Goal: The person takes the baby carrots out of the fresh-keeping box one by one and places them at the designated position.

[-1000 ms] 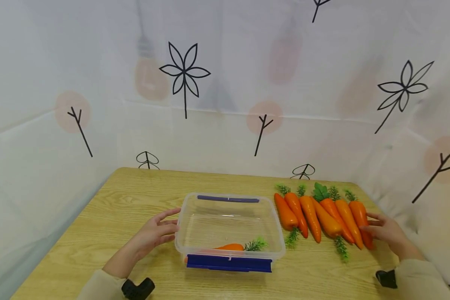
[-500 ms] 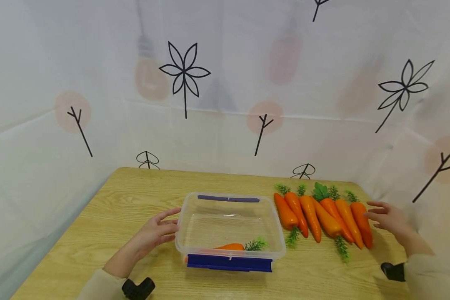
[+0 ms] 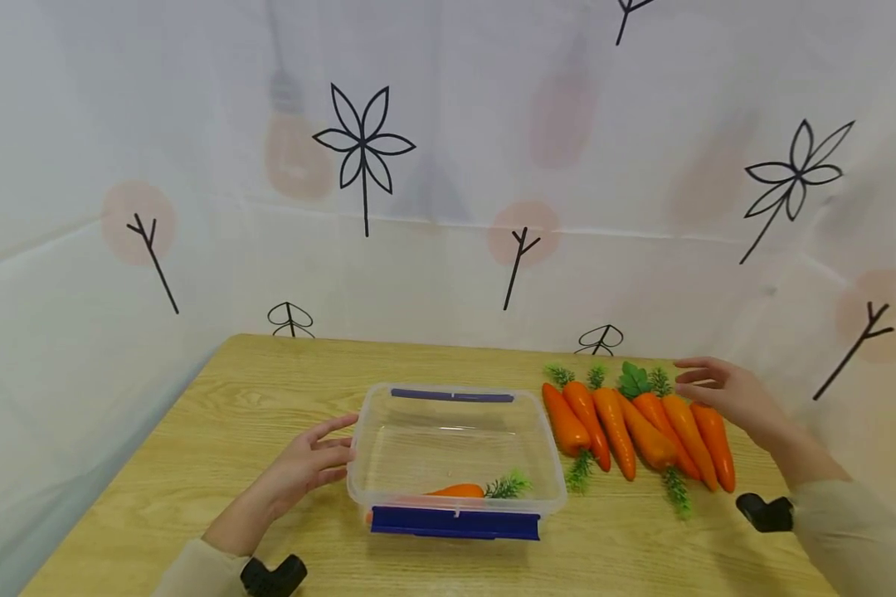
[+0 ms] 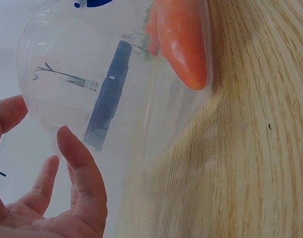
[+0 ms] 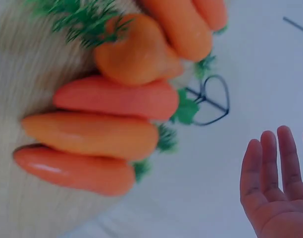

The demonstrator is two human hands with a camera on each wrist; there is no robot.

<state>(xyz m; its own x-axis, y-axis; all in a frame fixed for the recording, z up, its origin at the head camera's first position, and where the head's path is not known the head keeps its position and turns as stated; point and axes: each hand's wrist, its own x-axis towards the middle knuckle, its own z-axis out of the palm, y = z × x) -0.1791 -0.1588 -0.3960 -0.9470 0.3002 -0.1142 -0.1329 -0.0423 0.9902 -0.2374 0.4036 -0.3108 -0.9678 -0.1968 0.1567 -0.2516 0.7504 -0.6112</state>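
Note:
At the left side of a clear plastic container [image 3: 455,448] with blue latches, my left hand [image 3: 308,460] touches the wall with spread, relaxed fingers. Inside that container, near its front wall, lies one toy carrot [image 3: 459,491] with green fronds; the left wrist view shows its orange body [image 4: 183,44] through the plastic. My right hand [image 3: 732,394] hovers over the leafy end of the rightmost carrot [image 3: 713,448], holding nothing. In the right wrist view its fingers are extended, off to the side of the carrots [image 5: 92,134].
Several carrots [image 3: 616,431] lie side by side in a row right of the container, most with tops to the back, a couple turned the other way. They rest on a wood-grain table [image 3: 269,381]. A white patterned curtain [image 3: 448,282] stands behind it.
My right hand has lifted off the rightmost carrot and moved up and to the left, over the leafy ends. The left hand stays at the container.

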